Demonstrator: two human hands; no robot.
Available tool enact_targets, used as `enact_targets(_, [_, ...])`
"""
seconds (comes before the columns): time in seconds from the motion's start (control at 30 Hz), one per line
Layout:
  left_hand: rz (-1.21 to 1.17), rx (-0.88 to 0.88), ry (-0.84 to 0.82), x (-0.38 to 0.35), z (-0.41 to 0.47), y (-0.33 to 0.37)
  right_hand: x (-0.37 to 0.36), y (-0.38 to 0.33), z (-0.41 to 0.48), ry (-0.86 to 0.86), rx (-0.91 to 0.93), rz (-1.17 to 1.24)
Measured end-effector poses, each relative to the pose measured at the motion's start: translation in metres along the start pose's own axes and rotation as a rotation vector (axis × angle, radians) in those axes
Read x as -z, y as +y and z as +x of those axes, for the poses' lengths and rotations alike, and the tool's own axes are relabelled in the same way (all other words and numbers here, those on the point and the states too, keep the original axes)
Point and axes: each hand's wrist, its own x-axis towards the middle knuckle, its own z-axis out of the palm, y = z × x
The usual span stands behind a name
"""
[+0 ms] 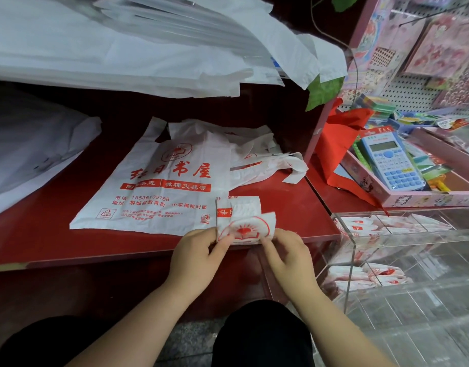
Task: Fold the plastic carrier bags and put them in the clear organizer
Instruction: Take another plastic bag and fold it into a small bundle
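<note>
While hands (199,258) fold: calculator (392,160) aside.

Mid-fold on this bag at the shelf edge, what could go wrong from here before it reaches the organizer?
1. The folded bag sits at the shelf edge, pinched by the left hand and right hand; letting go may let it spring open or slip off.
2. The flat bag lies right beside it and could get dragged along.
3. The organizer compartments nearest already hold bags; cramming may undo folds.

Red counter (294,207) w/ flat carrier bags (159,186)
</note>
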Motion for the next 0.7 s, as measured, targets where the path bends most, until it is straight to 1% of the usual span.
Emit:
enact_targets(0.13, [-0.008, 0.142, 0.050, -0.004, 0.011, 0.012, -0.012, -0.009, 0.010, 0.108, -0.240, 0.069])
enact_targets(0.27, [0.131, 0.221, 0.033, -0.006, 0.025, 0.018, -0.023, -0.021, 0.018, 0.209, -0.327, -0.028])
enact_targets(0.3, [0.175, 0.238, 0.037, -0.006, 0.029, 0.020, -0.025, -0.023, 0.020, 0.207, -0.347, -0.079])
enact_targets(0.4, [0.283, 0.274, 0.040, -0.004, 0.039, 0.027, -0.028, -0.024, 0.023, 0.128, -0.430, -0.261])
enact_targets(0.5, [0.378, 0.246, -0.033, -0.004, 0.045, 0.031, -0.029, -0.022, 0.023, 0.153, -0.430, -0.310])
enact_targets(0.6, [0.368, 0.237, -0.024, -0.004, 0.049, 0.028, -0.027, -0.021, 0.027, 0.071, -0.440, -0.356])
enact_targets(0.7, [0.291, 0.232, 0.012, -0.005, 0.045, 0.022, -0.024, -0.019, 0.031, 0.026, -0.430, -0.400])
